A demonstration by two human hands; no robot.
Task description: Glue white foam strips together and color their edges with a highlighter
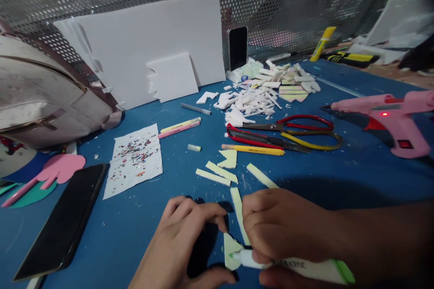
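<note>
My right hand (285,230) is closed round a white acrylic marker (305,268) with a green end. Its green tip rests on a small pale green foam piece (230,246). My left hand (190,239) steadies that piece, with the index finger at its top edge and the thumb at its bottom edge. A long pale green strip (240,214) lies between the hands, partly behind my right fingers. Farther back are another pale strip (261,175), two more strips (217,174) and a notched pale green piece (228,159).
A yellow pencil (257,149), a red cutter knife (254,139) and scissors (305,126) lie beyond. At right stands a pink glue gun (389,113), its red light on. White foam scraps (254,101) are heaped behind. A phone (64,221) and a glitter-covered paper (135,158) lie left.
</note>
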